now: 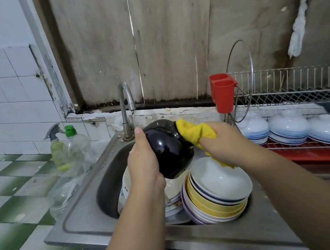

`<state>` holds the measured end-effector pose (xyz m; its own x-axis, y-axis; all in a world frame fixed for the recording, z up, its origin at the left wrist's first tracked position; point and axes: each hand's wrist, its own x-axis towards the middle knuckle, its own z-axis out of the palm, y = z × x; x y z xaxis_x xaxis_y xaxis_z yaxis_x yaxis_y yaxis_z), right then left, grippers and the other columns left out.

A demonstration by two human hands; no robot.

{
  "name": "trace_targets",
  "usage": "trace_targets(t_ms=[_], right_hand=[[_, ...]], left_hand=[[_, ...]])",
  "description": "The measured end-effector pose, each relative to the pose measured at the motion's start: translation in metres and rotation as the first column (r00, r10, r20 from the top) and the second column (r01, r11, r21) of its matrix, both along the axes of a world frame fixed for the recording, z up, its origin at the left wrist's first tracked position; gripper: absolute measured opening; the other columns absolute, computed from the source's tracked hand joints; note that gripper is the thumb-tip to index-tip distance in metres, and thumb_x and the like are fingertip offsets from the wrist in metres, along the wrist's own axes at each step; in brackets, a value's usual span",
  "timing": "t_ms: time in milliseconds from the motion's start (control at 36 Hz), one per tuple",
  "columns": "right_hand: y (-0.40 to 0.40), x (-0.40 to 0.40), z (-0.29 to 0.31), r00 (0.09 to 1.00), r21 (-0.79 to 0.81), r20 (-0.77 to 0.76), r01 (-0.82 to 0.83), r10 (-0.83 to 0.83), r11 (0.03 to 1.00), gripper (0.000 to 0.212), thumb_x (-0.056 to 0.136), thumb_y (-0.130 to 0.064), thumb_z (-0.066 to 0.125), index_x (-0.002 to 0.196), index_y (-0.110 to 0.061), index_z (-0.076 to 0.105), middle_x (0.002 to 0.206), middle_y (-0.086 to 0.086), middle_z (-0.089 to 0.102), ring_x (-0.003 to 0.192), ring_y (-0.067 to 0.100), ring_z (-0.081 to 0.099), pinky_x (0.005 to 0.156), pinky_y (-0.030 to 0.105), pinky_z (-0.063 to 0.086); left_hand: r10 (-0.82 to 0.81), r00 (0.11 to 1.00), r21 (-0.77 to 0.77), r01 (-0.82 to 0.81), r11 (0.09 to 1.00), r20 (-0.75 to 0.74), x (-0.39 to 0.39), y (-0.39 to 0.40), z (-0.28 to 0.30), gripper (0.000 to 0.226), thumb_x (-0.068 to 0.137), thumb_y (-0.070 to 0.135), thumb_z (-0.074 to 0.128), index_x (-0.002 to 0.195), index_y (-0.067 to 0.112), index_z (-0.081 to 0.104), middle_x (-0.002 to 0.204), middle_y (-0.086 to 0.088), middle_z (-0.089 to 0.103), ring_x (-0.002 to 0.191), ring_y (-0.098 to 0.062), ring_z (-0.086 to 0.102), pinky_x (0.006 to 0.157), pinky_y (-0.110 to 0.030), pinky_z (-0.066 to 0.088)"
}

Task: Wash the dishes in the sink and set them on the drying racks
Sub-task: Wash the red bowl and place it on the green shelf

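Layout around the steel sink (84,217)

Stacked ceramic bowls (217,193) lie in it; curved metal tap (127,106) behind; plastic bottles (68,150) left; wire drying rack (294,95) with upturned bowls (288,127) right.

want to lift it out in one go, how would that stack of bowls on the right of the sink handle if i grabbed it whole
Probably heavy: the stack of bowls holds many nested bowls. It already leans against the sink wall, so it may tip or slide apart when lifted. The faucet is running nearby, so the glossy bowls are likely wet and slippery, and breakable if ceramic.

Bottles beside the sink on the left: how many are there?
2. The spray bottle stands furthest left; the green-capped bottle stands just right of it, nearer the sink.
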<state>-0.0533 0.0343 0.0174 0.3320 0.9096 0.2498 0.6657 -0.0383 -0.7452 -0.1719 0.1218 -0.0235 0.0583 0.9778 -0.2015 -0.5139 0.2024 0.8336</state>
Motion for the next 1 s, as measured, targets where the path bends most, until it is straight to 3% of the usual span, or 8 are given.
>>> trace_targets(t_ms=[306,444,500,583,639,750,917,1000], right_hand=[[-0.003,0.011,0.0,0.982,-0.075,-0.176,0.05,-0.063,0.996,0.022,0.085,-0.006,0.053,0.064,-0.014,0.051,0.051,-0.003,0.049,0.046,0.011,0.044,0.041,0.018,0.034],[0.001,0.003,0.014,0.95,0.13,-0.313,0.048,-0.005,0.99,0.028,0.092,-0.019,0.054,0.111,0.0,0.06,0.066,0.013,0.055,0.061,0.015,0.053,0.058,0.024,0.042],[0.005,-0.017,0.007,0.986,0.096,-0.083,-0.135,0.143,0.986,0.058,0.093,-0.057,0.04,0.143,-0.027,0.04,0.109,-0.006,0.062,0.098,0.008,0.058,0.084,0.025,0.047],[0.013,-0.032,-0.002,0.807,-0.01,0.558,-0.226,0.193,0.974,0.097,0.069,-0.083,-0.01,0.146,-0.038,0.027,0.157,-0.01,0.015,0.145,0.011,0.006,0.118,0.04,0.001],[0.026,-0.022,0.001,0.814,0.086,0.554,-0.261,0.172,0.961,0.086,0.079,-0.079,0.004,0.135,-0.034,0.05,0.149,-0.005,0.038,0.139,0.014,0.027,0.116,0.033,0.013],[0.046,0.011,0.024,0.977,-0.055,-0.208,-0.061,0.049,0.997,0.03,0.091,-0.051,0.05,0.092,-0.027,0.069,0.102,0.0,0.068,0.092,0.012,0.06,0.081,0.024,0.045],[0.035,-0.013,0.01,0.919,0.15,0.389,-0.137,0.069,0.979,0.037,0.089,-0.048,0.043,0.114,-0.03,0.064,0.12,-0.006,0.06,0.112,0.011,0.051,0.097,0.03,0.039],[0.039,-0.012,0.012,0.968,0.178,0.206,-0.183,0.145,0.967,0.025,0.089,-0.042,0.054,0.106,-0.028,0.068,0.104,-0.013,0.063,0.102,0.002,0.055,0.093,0.026,0.041]], left_hand=[[0.017,0.988,0.06,-0.007,0.998,-0.153,-0.002,-0.005,0.009,0.05,0.088,0.064,0.043,0.101,0.019,0.059,0.112,-0.006,0.063,0.101,-0.028,0.061,0.092,-0.045,0.05],[0.065,0.931,0.278,0.04,0.96,-0.358,-0.002,-0.016,0.02,0.07,0.094,0.062,0.018,0.119,0.01,0.058,0.104,-0.005,0.057,0.101,-0.026,0.051,0.089,-0.033,0.04],[0.058,0.928,0.334,0.073,0.94,-0.367,0.002,-0.021,0.023,0.066,0.095,0.058,0.013,0.089,0.015,0.063,0.08,0.003,0.062,0.088,-0.024,0.056,0.081,-0.031,0.041],[-0.068,0.96,0.339,0.162,0.927,-0.273,0.008,-0.023,0.021,0.048,0.099,0.049,0.019,0.073,0.028,0.054,0.056,0.01,0.062,0.082,-0.019,0.061,0.069,-0.026,0.046],[-0.086,0.927,0.33,0.216,0.919,-0.365,0.004,-0.026,0.023,0.052,0.098,0.052,0.015,0.077,0.029,0.057,0.064,0.01,0.058,0.078,-0.02,0.06,0.065,-0.023,0.047],[-0.027,0.83,0.368,0.276,0.888,-0.558,-0.004,-0.032,0.027,0.069,0.086,0.064,0.008,0.084,0.023,0.062,0.07,0.01,0.055,0.07,-0.003,0.05,0.063,-0.026,0.039],[-0.025,0.852,0.384,0.261,0.886,-0.522,-0.005,-0.034,0.033,0.059,0.089,0.061,0.012,0.066,0.031,0.057,0.062,0.012,0.054,0.066,0.0,0.05,0.067,-0.028,0.044],[-0.067,0.85,0.361,0.292,0.886,-0.523,-0.006,-0.031,0.035,0.062,0.074,0.072,0.012,0.068,0.03,0.057,0.065,0.01,0.056,0.071,-0.008,0.055,0.067,-0.026,0.046]])
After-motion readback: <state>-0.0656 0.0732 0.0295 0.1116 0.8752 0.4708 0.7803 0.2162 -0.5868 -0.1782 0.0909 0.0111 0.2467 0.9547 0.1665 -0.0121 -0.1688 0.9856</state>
